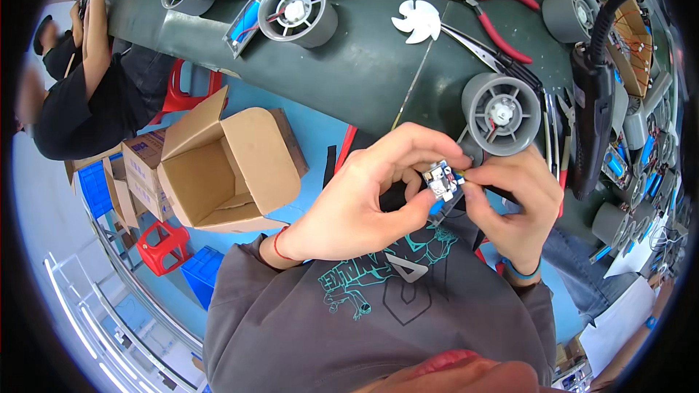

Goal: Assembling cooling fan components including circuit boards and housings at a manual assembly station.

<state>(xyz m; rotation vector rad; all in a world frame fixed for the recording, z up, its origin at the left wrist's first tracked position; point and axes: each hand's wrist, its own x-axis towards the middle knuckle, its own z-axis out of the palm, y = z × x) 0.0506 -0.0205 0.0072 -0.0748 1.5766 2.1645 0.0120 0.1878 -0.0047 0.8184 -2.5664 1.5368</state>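
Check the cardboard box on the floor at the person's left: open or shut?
Open. The cardboard box has its flaps spread outward, and its bare inside walls show.

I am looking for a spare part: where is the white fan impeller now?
In the head view, the white fan impeller lies flat on the dark green table, above the hands, between the grey fan housing on its left and the red-handled pliers on its right.

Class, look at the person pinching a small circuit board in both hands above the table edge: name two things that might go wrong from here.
1. The small circuit board is pinched only at the fingertips of the left hand and right hand, off the table; it might slip and fall.
2. Thin wires seem to run towards the grey fan housing; a tug might strain them.
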